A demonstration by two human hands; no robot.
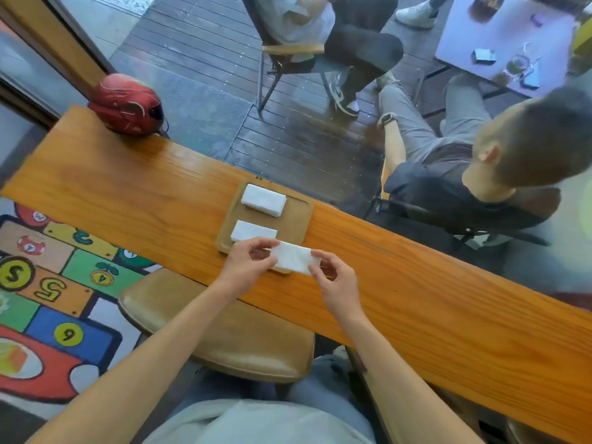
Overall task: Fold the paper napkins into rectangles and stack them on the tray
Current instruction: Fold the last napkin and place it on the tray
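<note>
A white paper napkin (295, 258), folded into a long rectangle, is held between both hands just above the near right corner of the wooden tray (298, 219). My left hand (248, 261) pinches its left end and my right hand (333, 277) pinches its right end. On the tray lie two white napkin piles: a thicker stack (263, 200) at the far end and a thinner one (253, 232) at the near end, right beside my left hand's fingers.
The tray sits on a long narrow wooden counter (416, 283) against a window. A red helmet (126, 104) rests at the counter's far left. A padded stool (224, 334) stands below my arms. Beyond the glass, people sit on chairs.
</note>
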